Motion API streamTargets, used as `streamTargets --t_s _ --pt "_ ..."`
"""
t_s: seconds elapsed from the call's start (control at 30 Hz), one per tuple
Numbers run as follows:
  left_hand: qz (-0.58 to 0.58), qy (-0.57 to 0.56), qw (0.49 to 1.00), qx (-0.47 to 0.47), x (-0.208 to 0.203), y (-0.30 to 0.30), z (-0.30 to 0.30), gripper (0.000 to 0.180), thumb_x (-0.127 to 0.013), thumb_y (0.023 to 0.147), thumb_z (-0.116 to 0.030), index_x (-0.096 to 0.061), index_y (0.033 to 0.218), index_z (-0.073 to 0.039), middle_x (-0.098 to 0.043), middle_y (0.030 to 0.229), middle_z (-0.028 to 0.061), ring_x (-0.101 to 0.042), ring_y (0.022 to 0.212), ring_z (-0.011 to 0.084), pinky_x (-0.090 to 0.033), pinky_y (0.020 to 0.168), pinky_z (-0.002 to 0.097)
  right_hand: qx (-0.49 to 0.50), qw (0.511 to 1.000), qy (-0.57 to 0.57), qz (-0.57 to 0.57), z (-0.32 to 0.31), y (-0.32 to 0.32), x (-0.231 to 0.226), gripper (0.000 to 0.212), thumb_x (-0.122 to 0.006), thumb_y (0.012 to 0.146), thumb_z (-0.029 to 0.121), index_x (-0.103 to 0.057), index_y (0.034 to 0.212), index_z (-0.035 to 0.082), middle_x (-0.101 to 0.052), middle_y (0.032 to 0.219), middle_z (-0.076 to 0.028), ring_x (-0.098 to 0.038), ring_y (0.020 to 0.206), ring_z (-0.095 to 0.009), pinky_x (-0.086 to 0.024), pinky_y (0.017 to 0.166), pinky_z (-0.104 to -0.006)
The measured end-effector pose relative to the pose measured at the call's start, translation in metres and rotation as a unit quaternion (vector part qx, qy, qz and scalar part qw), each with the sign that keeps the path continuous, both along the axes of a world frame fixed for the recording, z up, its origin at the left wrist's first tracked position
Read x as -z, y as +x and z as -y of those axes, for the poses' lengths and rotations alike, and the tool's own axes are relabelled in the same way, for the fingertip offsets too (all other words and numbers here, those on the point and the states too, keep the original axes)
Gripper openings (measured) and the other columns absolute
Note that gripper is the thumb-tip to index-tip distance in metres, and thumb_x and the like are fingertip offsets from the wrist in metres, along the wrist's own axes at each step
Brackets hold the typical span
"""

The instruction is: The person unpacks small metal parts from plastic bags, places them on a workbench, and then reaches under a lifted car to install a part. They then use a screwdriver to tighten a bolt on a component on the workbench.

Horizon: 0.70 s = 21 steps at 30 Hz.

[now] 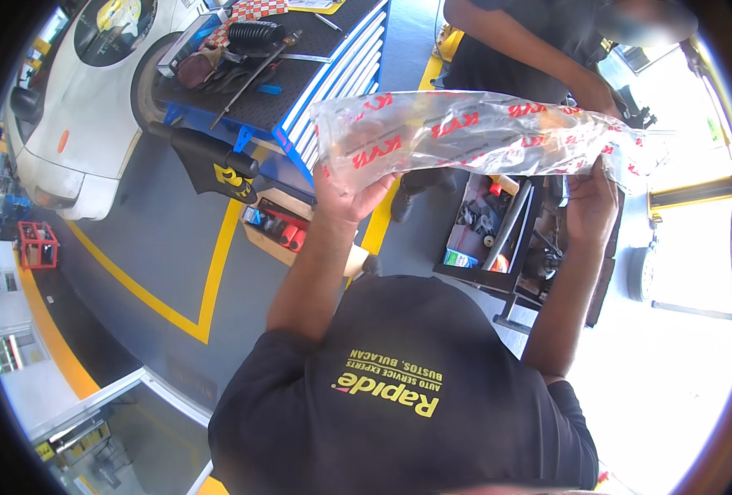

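Observation:
A long clear plastic bag (465,136) with red print is stretched crosswise in front of me. My left hand (356,196) grips its left end; the fingers show hazily through the film and the thumb lies along the lower edge. At the right end, my right hand (590,202) pinches the bag's lower edge, fingers pointing up. The film is creased and glossy, and I cannot make out anything inside it. Beyond the bag stands another person in a dark shirt (506,62), one forearm reaching down behind its right end.
A blue tool cabinet (366,62) carries a black rubber boot (256,33), rods and rags. Left of it stands a white car (94,107). Below the bag are an open tool drawer (475,223) and a box with red items (277,231). Yellow lines (213,289) mark the floor.

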<state>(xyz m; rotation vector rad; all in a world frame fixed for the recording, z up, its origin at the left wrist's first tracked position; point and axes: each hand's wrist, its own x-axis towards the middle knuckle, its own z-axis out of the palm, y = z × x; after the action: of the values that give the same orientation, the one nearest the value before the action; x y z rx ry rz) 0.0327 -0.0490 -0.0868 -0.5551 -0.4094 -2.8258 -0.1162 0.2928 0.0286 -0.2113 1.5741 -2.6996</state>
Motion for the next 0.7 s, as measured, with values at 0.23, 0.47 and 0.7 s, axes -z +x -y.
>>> streamTargets --t_s 0.23,0.47,0.7 --pt "0.019 -0.045 0.999 0.01 -0.004 -0.023 -0.009 0.068 -0.066 0.099 -0.051 -0.053 0.149 -0.007 -0.053 0.155 0.0149 -0.051 0.141 0.0378 -0.042 0.116 0.0621 -0.028 0.999 -0.033 -0.018 0.007 0.015 0.006 0.025 -0.057 0.106 0.01 -0.062 0.128 -0.001 -0.072 0.12 -0.012 -0.073 0.102 -0.023 -0.061 0.083 -0.0386" --pt "0.035 -0.268 0.96 -0.07 -0.055 -0.042 -0.017 0.072 -0.069 0.098 -0.046 -0.051 0.148 0.002 -0.053 0.152 0.0232 -0.056 0.137 0.0389 -0.044 0.116 0.058 -0.009 1.0 -0.025 0.01 0.003 0.014 0.009 0.026 -0.055 0.105 0.01 -0.06 0.128 -0.002 -0.07 0.125 -0.015 -0.073 0.108 -0.026 -0.064 0.087 -0.044" --pt "-0.003 -0.294 0.948 -0.126 -0.048 -0.056 -0.019 0.059 -0.082 0.088 -0.023 -0.061 0.141 -0.007 -0.063 0.141 0.0158 -0.06 0.133 0.0317 -0.043 0.118 0.0488 -0.099 0.989 -0.107 -0.008 0.004 0.028 0.001 0.034 -0.057 0.104 0.013 -0.057 0.134 -0.003 -0.068 0.128 -0.017 -0.07 0.116 -0.029 -0.06 0.095 -0.0486"
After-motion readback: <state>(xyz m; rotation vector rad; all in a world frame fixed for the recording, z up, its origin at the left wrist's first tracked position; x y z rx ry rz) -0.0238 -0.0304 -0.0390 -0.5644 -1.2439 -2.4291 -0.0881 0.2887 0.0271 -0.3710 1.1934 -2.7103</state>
